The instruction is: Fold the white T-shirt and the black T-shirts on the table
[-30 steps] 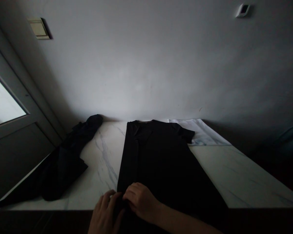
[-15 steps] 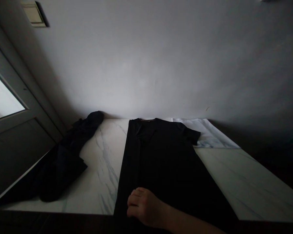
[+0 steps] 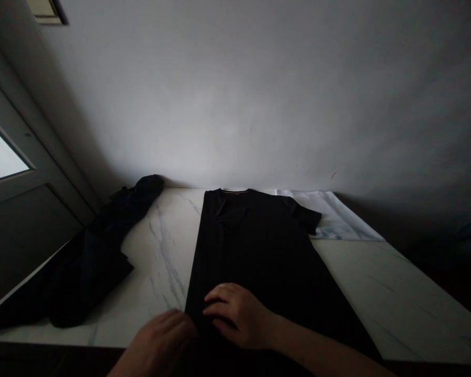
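Marbled table [image 3: 167,243] under black shirt [image 3: 267,251]; pale wall [image 3: 235,104] behind; door [image 3: 19,220] left.

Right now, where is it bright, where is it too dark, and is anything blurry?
In the head view, the window is brightest, and the wall is palest around its middle; also in the head view, the black shirt is so dark that few creases show; in that same head view, the left hand looks slightly soft, though the dimness makes blur hard to judge.
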Demonstrator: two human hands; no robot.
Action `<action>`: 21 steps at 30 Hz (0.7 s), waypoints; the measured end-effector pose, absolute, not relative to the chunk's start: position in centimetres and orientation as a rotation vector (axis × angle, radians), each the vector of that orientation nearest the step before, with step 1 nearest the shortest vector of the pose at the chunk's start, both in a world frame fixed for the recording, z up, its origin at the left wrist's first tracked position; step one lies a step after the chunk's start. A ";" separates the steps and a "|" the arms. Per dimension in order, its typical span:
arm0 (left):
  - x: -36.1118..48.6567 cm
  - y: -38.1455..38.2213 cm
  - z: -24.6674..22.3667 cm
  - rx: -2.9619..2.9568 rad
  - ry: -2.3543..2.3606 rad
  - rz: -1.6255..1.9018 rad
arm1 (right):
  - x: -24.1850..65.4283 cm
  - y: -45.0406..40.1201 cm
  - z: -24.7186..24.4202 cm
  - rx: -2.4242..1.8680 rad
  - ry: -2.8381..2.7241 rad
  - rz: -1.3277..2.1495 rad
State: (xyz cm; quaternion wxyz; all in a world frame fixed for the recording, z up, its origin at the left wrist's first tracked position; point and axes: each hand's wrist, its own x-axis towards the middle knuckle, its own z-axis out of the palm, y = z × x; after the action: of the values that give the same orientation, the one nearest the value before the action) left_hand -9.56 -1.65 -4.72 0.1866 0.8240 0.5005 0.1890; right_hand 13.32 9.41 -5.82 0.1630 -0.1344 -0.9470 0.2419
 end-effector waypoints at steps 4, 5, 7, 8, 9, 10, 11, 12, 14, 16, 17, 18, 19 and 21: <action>-10.7 5.8 -2.4 2.504 1.589 0.590 | 12.6 9.8 -5.7 -0.521 -2.861 0.643; -11.0 8.0 -2.8 2.541 1.613 0.545 | 12.5 9.6 -6.0 -0.480 -2.914 0.636; -11.8 12.4 -4.5 2.606 1.625 0.434 | 12.1 9.3 -6.6 -0.311 -2.984 0.621; -12.2 14.5 -5.6 2.630 1.618 0.375 | 11.9 9.2 -6.9 -0.172 -3.004 0.625; -12.7 16.6 -6.7 2.649 1.613 0.324 | 11.8 9.3 -7.1 -0.029 -3.012 0.645; -13.1 18.5 -7.7 2.662 1.608 0.285 | 11.6 9.6 -7.2 0.067 -3.006 0.678; -13.5 20.2 -8.7 2.673 1.606 0.264 | 11.4 10.1 -7.1 0.082 -2.990 0.713; -13.8 21.8 -9.5 2.683 1.609 0.260 | 11.2 10.8 -6.9 0.010 -2.965 0.739; -14.2 24.5 -10.8 2.700 1.620 0.285 | 10.9 12.4 -6.5 -0.283 -2.899 0.735; -14.3 26.8 -11.7 2.714 1.641 0.317 | 10.6 14.2 -6.3 -0.477 -2.875 0.669; -14.4 28.0 -12.0 2.718 1.655 0.326 | 10.4 15.2 -6.5 -0.487 -2.891 0.638; -14.5 29.1 -12.2 2.719 1.671 0.332 | 10.1 16.1 -6.7 -0.463 -2.913 0.614; -14.6 30.2 -12.4 2.719 1.687 0.336 | 9.8 17.1 -7.1 -0.425 -2.930 0.597; -15.0 32.5 -12.6 2.716 1.725 0.341 | 9.1 19.2 -7.9 -0.362 -2.937 0.573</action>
State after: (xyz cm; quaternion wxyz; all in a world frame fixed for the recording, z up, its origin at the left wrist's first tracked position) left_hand -15.02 32.53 -12.56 -0.0471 0.8385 0.5325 0.1053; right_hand 9.09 19.19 -7.90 0.0635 -0.1200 -0.9724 0.1897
